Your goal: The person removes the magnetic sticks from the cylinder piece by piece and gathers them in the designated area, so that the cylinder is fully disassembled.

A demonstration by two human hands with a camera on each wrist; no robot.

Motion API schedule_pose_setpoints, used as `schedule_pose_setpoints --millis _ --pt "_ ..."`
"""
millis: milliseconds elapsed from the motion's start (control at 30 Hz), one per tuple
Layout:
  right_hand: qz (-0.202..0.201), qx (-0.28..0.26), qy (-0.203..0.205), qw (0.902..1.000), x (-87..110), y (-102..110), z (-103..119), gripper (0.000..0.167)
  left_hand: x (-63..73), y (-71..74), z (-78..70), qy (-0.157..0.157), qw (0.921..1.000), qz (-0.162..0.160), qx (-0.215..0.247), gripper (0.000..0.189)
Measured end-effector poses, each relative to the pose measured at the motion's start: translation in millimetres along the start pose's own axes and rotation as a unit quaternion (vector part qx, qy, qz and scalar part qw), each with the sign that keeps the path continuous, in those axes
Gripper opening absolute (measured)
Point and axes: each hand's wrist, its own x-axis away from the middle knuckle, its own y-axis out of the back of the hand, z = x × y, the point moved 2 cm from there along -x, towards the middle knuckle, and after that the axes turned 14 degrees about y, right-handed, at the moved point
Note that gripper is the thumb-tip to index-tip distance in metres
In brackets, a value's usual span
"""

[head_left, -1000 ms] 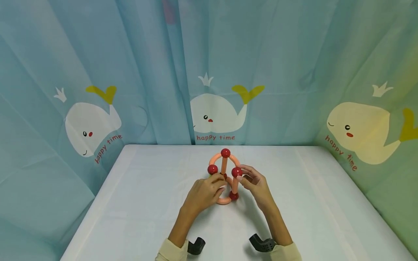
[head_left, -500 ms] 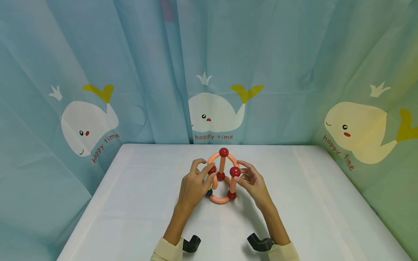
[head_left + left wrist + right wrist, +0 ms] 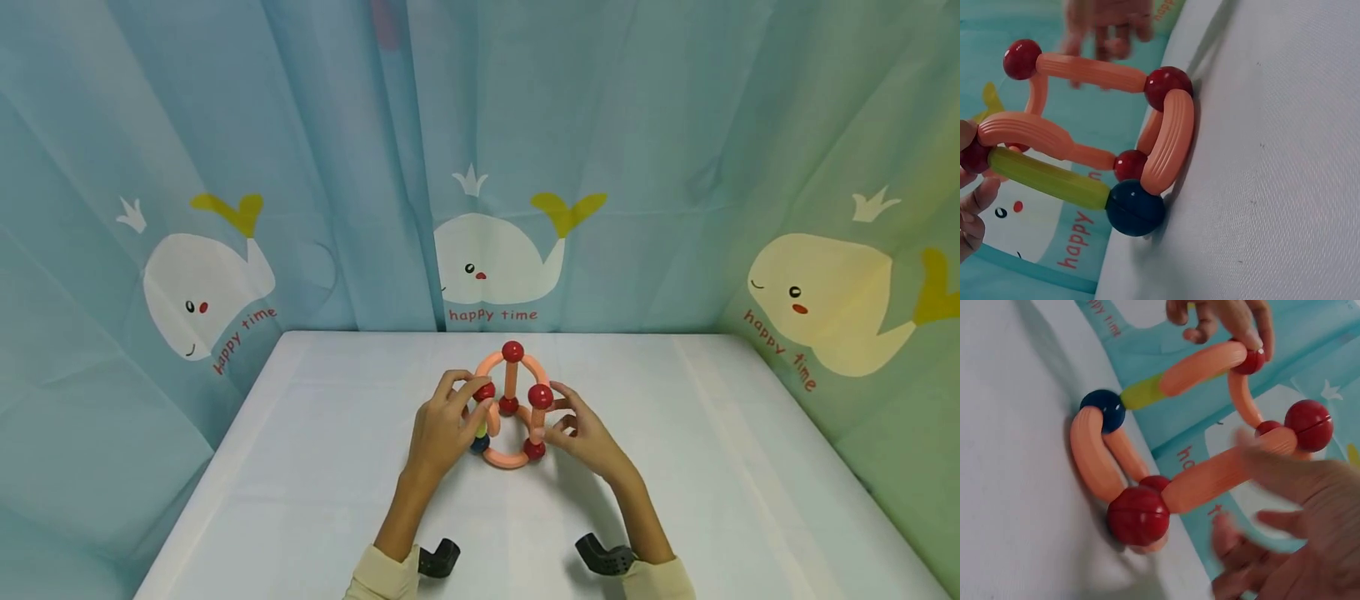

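A frame of rods and balls stands on the white table. Red balls [image 3: 513, 352] join its orange rods [image 3: 511, 380]; one lower corner is a dark blue ball [image 3: 1135, 208] bearing a yellow-green rod [image 3: 1050, 179]. My left hand [image 3: 441, 423] pinches the upper left red ball [image 3: 1251, 360] between thumb and fingers. From that ball a curved orange rod [image 3: 1025, 132] hangs alongside the yellow-green one, its other end free. My right hand [image 3: 588, 435] is at the right upright rod [image 3: 1210, 478], fingers spread loosely around it and blurred in the right wrist view.
The white table [image 3: 300, 500] runs back to a blue curtain [image 3: 360, 167] printed with whales. Black wrist mounts [image 3: 439, 558] stick out from both cream sleeves [image 3: 660, 579].
My left hand has gone from the front of the frame to its upper left ball, leaving the curved rod hanging there. My right hand has slipped down off the upper right ball.
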Motion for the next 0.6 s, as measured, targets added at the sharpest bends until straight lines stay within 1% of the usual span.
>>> schedule_pose_setpoints --millis 100,133,200,267,367,433,500,600 --pt "0.053 0.053 -0.021 0.9970 2.6 -3.6 -6.6 0.079 0.1 1.4 1.1 0.001 0.9999 0.008 0.006 0.027" --pt "0.065 0.070 -0.026 0.9951 3.3 -5.5 -8.1 0.078 0.2 1.8 1.2 0.001 0.9999 0.010 0.008 0.027" --pt "0.075 0.101 -0.033 0.9914 4.7 -9.6 -10.3 0.075 0.1 2.8 1.5 -0.001 0.9999 0.011 0.009 0.027" --pt "0.071 0.127 -0.038 0.9886 5.0 -14.9 -9.5 0.070 -0.3 4.1 2.0 -0.005 0.9999 0.010 0.010 0.027" --pt "0.045 0.150 -0.061 0.9857 4.7 -23.5 -5.8 0.060 -1.0 5.9 2.8 -0.011 0.9998 0.007 0.014 0.026" --pt "0.028 0.155 -0.070 0.9850 4.1 -28.4 -3.7 0.054 -1.4 6.6 3.3 -0.015 0.9997 0.006 0.019 0.027" --pt "0.016 0.163 -0.073 0.9838 3.1 -32.1 -3.0 0.046 -1.4 7.0 3.5 -0.018 0.9995 0.005 0.025 0.027" --pt "0.002 0.171 -0.064 0.9833 2.2 -34.6 -3.6 0.033 -1.4 6.7 3.7 -0.020 0.9993 0.004 0.031 0.028"
